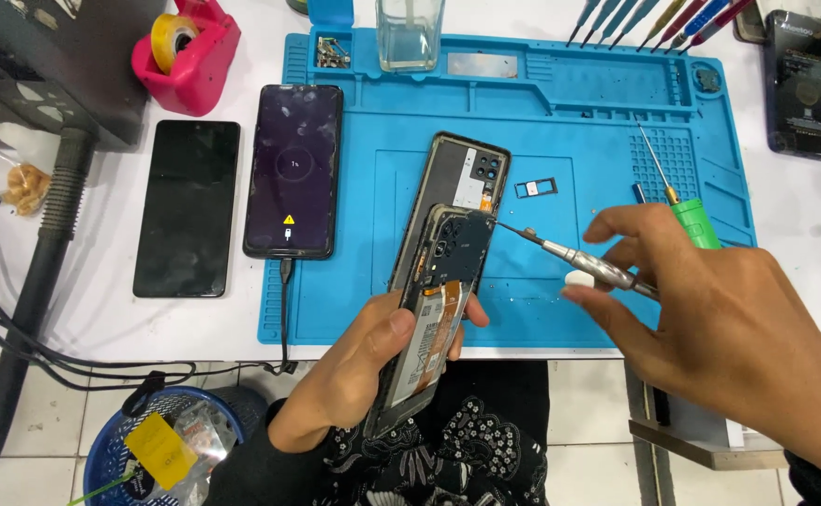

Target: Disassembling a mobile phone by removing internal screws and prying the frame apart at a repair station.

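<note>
Black and bare-backed, the opened phone (434,300) sits tilted in your left hand (354,375), fingers curled shut around its lower half, held just above the near edge of the blue mat (542,141). It looks light and stiff, but the exposed board, flex strips and battery label suggest it is fragile; I would keep the hold on the side rails, not the innards. Your right hand (710,319) is closed on a slim metal screwdriver (574,260), pinched between thumb and fingers, its tip touching the phone's upper right corner. Behind the phone lies its back cover (471,173), with a small card tray (534,188) beside it. Farther left, 2 more phones (293,169) rest at the mat's edge and on the white bench (101,309).
</note>
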